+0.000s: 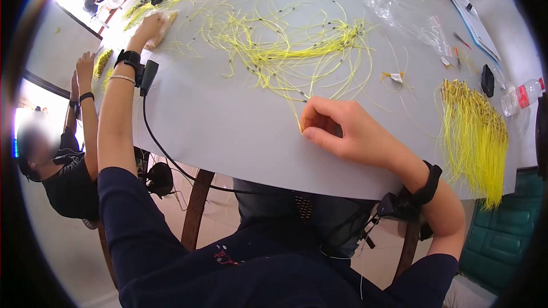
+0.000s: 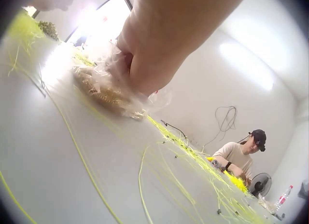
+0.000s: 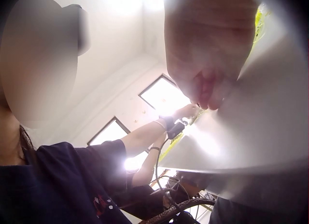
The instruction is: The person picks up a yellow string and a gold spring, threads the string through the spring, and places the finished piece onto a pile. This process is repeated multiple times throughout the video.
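At the far left of the table my left hand (image 1: 149, 29) reaches into a clear plastic bag (image 1: 169, 21). In the left wrist view the bag holds many small tan-gold pieces (image 2: 104, 93), and its film and the wrist hide the fingers. Close to the table's front edge, my right hand (image 1: 348, 131) pinches a thin yellow cord (image 1: 294, 109) between curled fingers and thumb. That cord runs up toward a loose tangle of yellow cords (image 1: 297, 51) with small dark beads along them. In the right wrist view the palm hides the pinched end.
A bundle of yellow cords with gold-coloured ends (image 1: 474, 131) hangs over the right edge. Around it are a bottle (image 1: 522, 97), a black object (image 1: 487, 80), a clipboard (image 1: 471, 20) and clear bags (image 1: 408, 23). Another person (image 1: 60, 165) sits at left. A cable (image 1: 165, 151) trails from my left wrist.
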